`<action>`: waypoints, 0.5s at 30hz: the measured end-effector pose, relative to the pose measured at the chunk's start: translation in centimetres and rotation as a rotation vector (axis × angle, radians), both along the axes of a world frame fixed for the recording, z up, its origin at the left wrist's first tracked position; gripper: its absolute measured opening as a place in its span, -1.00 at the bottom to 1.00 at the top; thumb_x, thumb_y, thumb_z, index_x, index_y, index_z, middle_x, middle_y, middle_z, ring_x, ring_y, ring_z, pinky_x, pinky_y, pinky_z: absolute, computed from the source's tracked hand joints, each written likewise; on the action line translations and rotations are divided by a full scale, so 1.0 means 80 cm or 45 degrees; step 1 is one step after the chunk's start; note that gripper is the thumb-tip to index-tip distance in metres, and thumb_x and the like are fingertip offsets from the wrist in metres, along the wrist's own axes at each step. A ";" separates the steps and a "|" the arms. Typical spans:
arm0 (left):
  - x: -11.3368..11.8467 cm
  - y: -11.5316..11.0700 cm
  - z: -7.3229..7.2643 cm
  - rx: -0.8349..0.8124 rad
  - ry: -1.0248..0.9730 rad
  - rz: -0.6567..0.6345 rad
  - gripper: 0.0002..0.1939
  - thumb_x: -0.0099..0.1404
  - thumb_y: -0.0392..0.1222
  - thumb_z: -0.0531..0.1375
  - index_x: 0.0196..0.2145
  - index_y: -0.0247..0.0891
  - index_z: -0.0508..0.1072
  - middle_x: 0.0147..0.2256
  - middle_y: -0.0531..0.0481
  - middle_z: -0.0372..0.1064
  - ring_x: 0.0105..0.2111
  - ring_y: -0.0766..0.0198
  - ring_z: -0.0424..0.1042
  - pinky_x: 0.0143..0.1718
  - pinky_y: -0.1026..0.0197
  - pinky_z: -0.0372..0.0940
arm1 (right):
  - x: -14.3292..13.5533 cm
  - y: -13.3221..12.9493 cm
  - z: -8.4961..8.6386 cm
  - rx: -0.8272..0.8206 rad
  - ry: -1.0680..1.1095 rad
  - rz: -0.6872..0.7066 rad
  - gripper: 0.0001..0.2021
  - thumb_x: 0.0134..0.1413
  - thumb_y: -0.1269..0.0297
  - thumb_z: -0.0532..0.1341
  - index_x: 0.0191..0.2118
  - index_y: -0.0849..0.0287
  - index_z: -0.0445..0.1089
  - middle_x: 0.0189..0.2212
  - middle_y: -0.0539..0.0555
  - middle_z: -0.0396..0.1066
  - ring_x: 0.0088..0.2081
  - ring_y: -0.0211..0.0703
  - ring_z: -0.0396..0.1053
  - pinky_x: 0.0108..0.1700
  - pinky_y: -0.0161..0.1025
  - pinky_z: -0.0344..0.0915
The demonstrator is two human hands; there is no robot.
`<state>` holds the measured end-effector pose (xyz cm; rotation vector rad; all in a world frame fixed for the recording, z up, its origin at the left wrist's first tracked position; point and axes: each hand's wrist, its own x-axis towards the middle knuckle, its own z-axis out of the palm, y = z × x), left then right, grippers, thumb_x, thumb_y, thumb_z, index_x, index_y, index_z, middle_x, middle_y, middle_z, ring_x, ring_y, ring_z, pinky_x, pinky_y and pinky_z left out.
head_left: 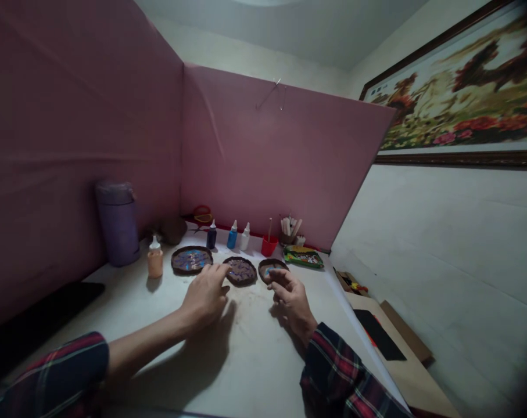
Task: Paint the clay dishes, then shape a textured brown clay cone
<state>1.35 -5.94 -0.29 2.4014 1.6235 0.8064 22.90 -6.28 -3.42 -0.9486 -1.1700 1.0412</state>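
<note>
The person's left hand (205,295) reaches over a white tabletop (254,360), fingers bent and thumb held apart from the forefinger with a moderate gap; no object shows in that gap. Its forefinger overlaps the near-left edge of a roundish, dark-rimmed brown disc with purple marks (241,271), though whether skin meets rim cannot be told.

The right hand (293,299) is narrower, its thumb and fingertips drawn close together in front of a smaller dark-rimmed brown disc with a touch of blue (265,266). Whether anything small sits in that pinch cannot be told (the fingers themselves cover part of the disc).

A wider oval, dark-rimmed disc streaked blue and purple (189,260) lies to the left, so the three form a row on the tabletop, the purple-marked one in the middle.

Behind the row stand a dark squeeze bottle with a white nozzle (211,237), a bright blue squeeze bottle (232,237) and a white squeeze bottle (245,238), then a small red cup (269,247) with a stick upright in it. A green printed packet (303,256) lies beyond the right-hand disc, and a peach-coloured squeeze bottle (155,261) stands left of the oval one.
</note>
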 end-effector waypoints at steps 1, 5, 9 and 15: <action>-0.005 -0.003 -0.005 -0.003 -0.019 0.011 -0.65 0.15 -0.39 0.09 -0.08 -0.23 0.35 -0.10 -0.14 0.38 -0.09 0.04 0.30 -0.12 0.08 0.23 | 0.000 -0.001 0.001 -0.053 0.078 0.075 -0.71 -0.15 0.30 0.32 -0.21 0.18 0.37 -0.29 0.10 0.45 -0.42 -0.25 0.32 -0.59 -0.41 0.11; -0.019 -0.006 -0.024 0.134 -0.057 0.054 -0.70 0.19 -0.38 0.07 -0.11 -0.22 0.37 -0.12 -0.14 0.40 -0.09 0.07 0.31 -0.09 0.09 0.22 | 0.000 -0.004 0.004 -0.180 0.283 0.249 -0.66 -0.27 0.35 0.39 -0.25 0.20 0.40 -0.30 0.12 0.45 -0.44 -0.30 0.28 -0.61 -0.45 0.06; -0.029 0.000 -0.032 0.264 -0.055 0.090 -0.74 0.20 -0.37 0.05 -0.16 -0.26 0.40 -0.18 -0.15 0.43 -0.12 0.08 0.32 -0.10 0.10 0.22 | 0.003 -0.005 0.007 -0.241 0.374 0.291 -0.67 -0.30 0.39 0.41 -0.29 0.21 0.40 -0.34 0.08 0.45 -0.45 -0.33 0.28 -0.60 -0.47 0.06; -0.034 0.003 -0.036 0.337 -0.076 0.059 -0.74 0.22 -0.36 0.03 -0.17 -0.31 0.43 -0.22 -0.15 0.44 -0.14 0.09 0.32 -0.11 0.11 0.23 | 0.005 -0.009 0.009 -0.290 0.453 0.379 -0.66 -0.34 0.42 0.44 -0.33 0.17 0.37 -0.31 0.02 0.42 -0.43 -0.36 0.28 -0.55 -0.47 0.11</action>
